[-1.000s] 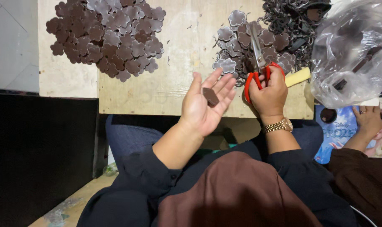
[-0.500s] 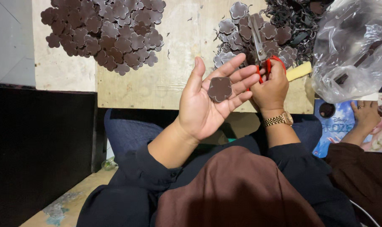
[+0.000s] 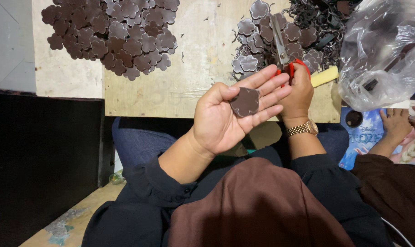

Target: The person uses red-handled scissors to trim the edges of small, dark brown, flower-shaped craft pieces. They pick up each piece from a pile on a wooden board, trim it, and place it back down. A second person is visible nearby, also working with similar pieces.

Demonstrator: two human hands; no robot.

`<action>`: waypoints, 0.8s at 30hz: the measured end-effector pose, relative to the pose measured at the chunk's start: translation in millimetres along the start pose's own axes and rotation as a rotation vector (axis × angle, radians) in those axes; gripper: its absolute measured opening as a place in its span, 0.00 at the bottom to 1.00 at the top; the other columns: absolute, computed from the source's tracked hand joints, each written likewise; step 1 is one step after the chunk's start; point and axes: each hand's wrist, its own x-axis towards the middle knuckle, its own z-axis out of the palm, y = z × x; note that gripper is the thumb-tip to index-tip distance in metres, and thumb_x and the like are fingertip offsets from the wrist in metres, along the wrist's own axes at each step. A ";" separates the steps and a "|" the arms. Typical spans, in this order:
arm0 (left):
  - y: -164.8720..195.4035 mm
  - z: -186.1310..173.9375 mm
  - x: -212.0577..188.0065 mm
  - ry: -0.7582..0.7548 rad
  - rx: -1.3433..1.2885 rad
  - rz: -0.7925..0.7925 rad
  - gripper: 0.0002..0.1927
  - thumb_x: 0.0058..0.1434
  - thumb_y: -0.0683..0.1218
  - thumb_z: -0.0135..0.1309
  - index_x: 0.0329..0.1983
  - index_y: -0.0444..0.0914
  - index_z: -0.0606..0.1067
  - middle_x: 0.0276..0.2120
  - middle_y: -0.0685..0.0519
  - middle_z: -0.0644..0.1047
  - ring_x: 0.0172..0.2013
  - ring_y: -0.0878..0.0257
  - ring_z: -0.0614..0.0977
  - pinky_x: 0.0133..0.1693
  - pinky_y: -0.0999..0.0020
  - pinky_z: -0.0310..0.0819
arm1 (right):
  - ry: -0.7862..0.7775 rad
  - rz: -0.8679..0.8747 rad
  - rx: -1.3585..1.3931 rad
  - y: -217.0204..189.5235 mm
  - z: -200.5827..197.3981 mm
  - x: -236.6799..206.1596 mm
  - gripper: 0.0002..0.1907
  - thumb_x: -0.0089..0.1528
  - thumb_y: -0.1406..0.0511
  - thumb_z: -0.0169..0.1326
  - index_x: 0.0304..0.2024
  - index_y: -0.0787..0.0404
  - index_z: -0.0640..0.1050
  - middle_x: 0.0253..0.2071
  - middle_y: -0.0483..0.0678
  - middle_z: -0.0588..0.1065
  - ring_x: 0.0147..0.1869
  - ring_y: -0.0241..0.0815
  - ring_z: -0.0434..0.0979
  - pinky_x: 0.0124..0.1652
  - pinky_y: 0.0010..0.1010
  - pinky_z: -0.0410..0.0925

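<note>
My left hand (image 3: 226, 114) is lying open, fingers (image 3: 267, 87) spread, balancing a brown flower-shaped piece (image 3: 245, 101) unclamped. My right hand (image 3: 299, 89) is gripping red-handled scissors (image 3: 280, 45). Any tilt may be letting the piece slide off toward my lap.

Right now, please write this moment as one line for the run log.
left hand: open, brown flower-shaped piece on palm | right hand: holds red-handled scissors | wooden board: two piles of pieces
</note>
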 end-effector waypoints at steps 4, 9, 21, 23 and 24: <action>0.0 0.6 2.5 0.038 0.064 -0.018 0.35 0.70 0.48 0.31 0.79 0.27 0.51 0.76 0.36 0.56 0.75 0.43 0.59 0.72 0.51 0.59 | -0.001 0.023 0.013 -1.8 -0.2 -1.1 0.17 0.64 0.61 0.64 0.52 0.59 0.75 0.42 0.53 0.78 0.41 0.55 0.80 0.40 0.42 0.72; 0.5 2.0 2.4 0.078 0.106 -0.030 0.35 0.73 0.53 0.30 0.78 0.28 0.51 0.74 0.37 0.57 0.74 0.45 0.59 0.67 0.47 0.61 | 0.007 -0.023 -0.034 -1.6 0.3 0.1 0.17 0.64 0.62 0.64 0.52 0.59 0.75 0.42 0.54 0.78 0.42 0.58 0.79 0.40 0.44 0.71; 2.9 0.1 -1.4 -0.059 0.091 -0.036 0.42 0.61 0.46 0.37 0.79 0.27 0.48 0.77 0.33 0.52 0.77 0.43 0.56 0.73 0.50 0.57 | 0.008 -0.007 -0.041 2.6 1.5 2.7 0.11 0.68 0.65 0.58 0.52 0.59 0.75 0.42 0.54 0.79 0.42 0.58 0.79 0.40 0.45 0.70; 2.9 0.5 -1.4 -0.056 0.067 -0.049 0.41 0.63 0.47 0.37 0.79 0.27 0.48 0.77 0.33 0.52 0.76 0.43 0.56 0.72 0.50 0.57 | 0.009 -0.011 -0.056 3.7 2.2 2.4 0.11 0.68 0.65 0.58 0.52 0.59 0.75 0.41 0.54 0.79 0.42 0.58 0.79 0.40 0.45 0.70; 3.0 0.5 -1.5 -0.040 0.025 -0.057 0.41 0.63 0.48 0.37 0.79 0.26 0.48 0.77 0.33 0.52 0.76 0.43 0.56 0.72 0.50 0.57 | 0.009 -0.012 -0.063 4.0 2.6 2.2 0.11 0.68 0.65 0.58 0.52 0.59 0.75 0.41 0.54 0.79 0.41 0.58 0.79 0.40 0.45 0.70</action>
